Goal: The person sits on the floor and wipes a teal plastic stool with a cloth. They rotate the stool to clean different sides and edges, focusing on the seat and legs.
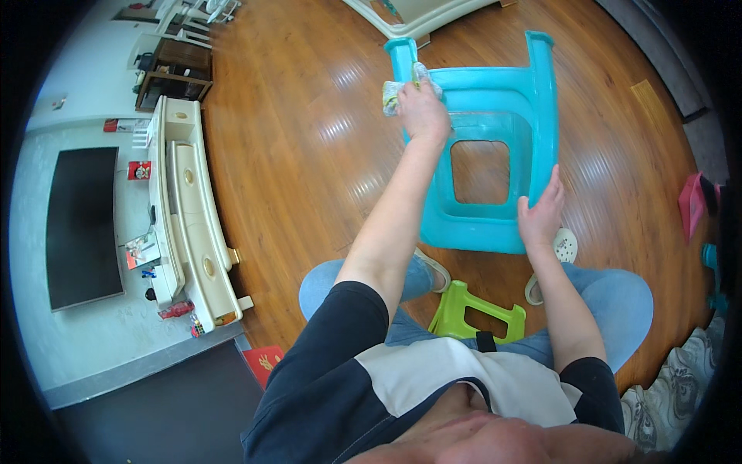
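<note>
A turquoise plastic stool or chair frame (pixel 478 232) with a rectangular opening stands before me, two of its leg-like parts pointing away. My left hand (pixel 423 110) holds a white, grey and yellow-green cloth (pixel 392 97) against the far left part of it. The thumb and fingers of my right hand (pixel 542 217) grip the near right edge of the frame. Between my knees, below the turquoise frame, is a green plastic stool (pixel 464 325), partly hidden by my clothing.
Wood flooring (pixel 290 145) surrounds me. A cream TV cabinet (pixel 197 232) stands at the left, and the corner of cream furniture (pixel 429 23) is at the top. At right are a pink dustpan-like thing (pixel 691 203) and a grey sofa edge (pixel 649 52). A white clog (pixel 565 245) shows near my right hand.
</note>
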The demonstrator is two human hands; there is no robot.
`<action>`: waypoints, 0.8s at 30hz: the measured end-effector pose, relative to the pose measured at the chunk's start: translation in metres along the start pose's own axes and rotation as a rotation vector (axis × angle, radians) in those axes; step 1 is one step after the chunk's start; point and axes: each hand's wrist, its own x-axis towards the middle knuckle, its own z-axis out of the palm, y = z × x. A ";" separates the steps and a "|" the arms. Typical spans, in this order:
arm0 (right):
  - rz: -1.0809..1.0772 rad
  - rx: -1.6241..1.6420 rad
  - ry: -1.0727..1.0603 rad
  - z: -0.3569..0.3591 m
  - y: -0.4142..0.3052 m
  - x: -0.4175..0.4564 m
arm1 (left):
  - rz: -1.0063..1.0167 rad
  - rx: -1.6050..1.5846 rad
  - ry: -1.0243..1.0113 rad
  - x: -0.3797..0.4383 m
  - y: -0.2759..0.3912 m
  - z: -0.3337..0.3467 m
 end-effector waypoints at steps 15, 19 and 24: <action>-0.173 -0.060 0.065 0.008 -0.004 0.000 | 0.487 -0.382 0.025 -0.054 0.145 0.014; -0.122 -0.065 0.054 0.011 0.005 0.000 | 0.519 -0.253 0.007 -0.043 0.145 0.011; -0.133 -0.028 0.033 0.011 -0.003 -0.003 | 0.508 -0.112 -0.088 -0.016 0.097 0.000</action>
